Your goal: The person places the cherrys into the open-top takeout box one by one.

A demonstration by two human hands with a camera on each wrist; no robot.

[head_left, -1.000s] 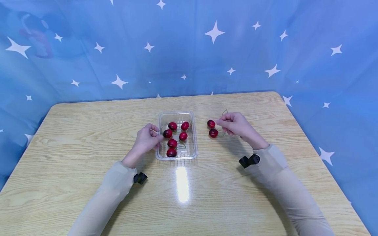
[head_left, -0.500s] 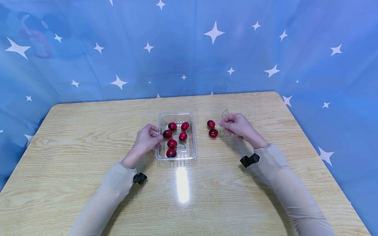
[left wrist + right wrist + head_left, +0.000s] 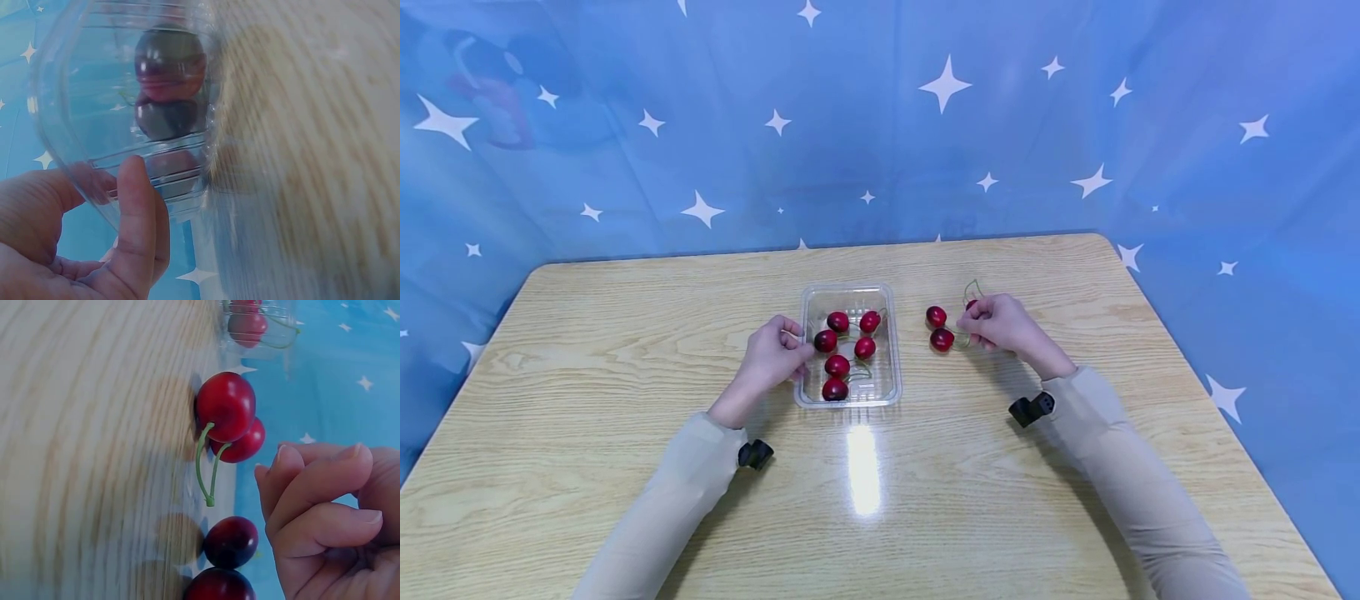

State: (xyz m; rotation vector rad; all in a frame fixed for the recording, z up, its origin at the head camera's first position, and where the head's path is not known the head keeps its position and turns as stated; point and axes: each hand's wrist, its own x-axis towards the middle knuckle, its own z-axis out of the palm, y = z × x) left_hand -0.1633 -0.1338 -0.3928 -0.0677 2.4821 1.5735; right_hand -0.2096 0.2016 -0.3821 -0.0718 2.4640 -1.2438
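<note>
My left hand pinches the left wall of a clear plastic container, thumb on one side and fingers on the other. Several red cherries with green stems lie inside it. Right of the container, a pair of cherries joined at their stems rests on the table. My right hand hovers just beyond that pair, fingers loosely bent with nothing between them. Close below those fingers sit two darker cherries, mostly hidden by the hand in the head view, where a thin green stem shows behind it.
The light wooden table has rounded far corners. A blue curtain with white stars hangs behind it. Black wrist cameras sit on both cuffs.
My right hand has drawn slightly right and toward me, away from the near pair, uncovering part of a cherry behind its fingertips. The left hand and the container have stayed put.
</note>
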